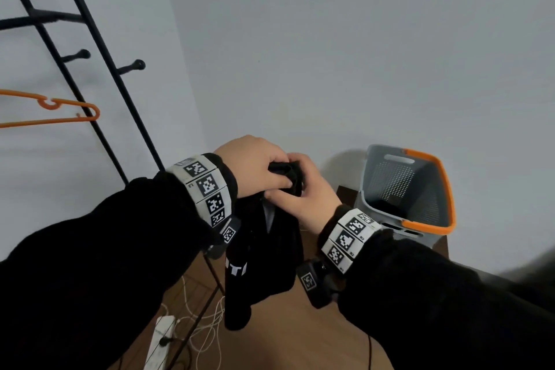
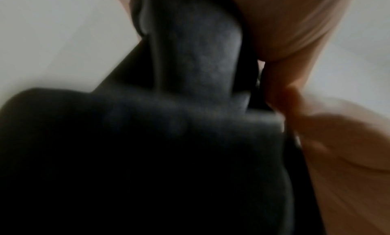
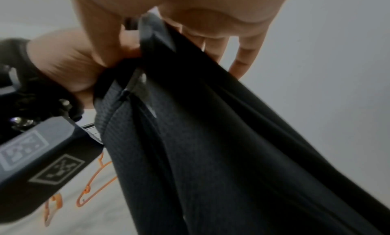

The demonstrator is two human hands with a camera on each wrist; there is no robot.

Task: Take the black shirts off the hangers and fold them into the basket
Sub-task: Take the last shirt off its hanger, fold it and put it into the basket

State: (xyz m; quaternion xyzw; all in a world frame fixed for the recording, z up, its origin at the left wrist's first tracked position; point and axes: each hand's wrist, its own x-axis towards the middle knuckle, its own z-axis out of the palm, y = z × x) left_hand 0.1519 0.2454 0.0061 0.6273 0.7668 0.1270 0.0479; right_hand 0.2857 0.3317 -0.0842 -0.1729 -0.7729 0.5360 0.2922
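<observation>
A black shirt with white lettering hangs bunched from both hands in front of me, off any hanger. My left hand grips its gathered top from above. My right hand pinches the same top edge from the right, touching the left hand. In the right wrist view the right thumb and fingers clamp a fold of the shirt. The dark shirt cloth fills most of the left wrist view. The grey basket with an orange rim stands to the right, slightly tilted; something dark lies at its bottom.
A black metal rack leans at the left and carries a bare orange hanger. More orange hangers show in the right wrist view. A white power strip and cables lie on the wooden floor below. The basket sits on a low brown stand by the wall.
</observation>
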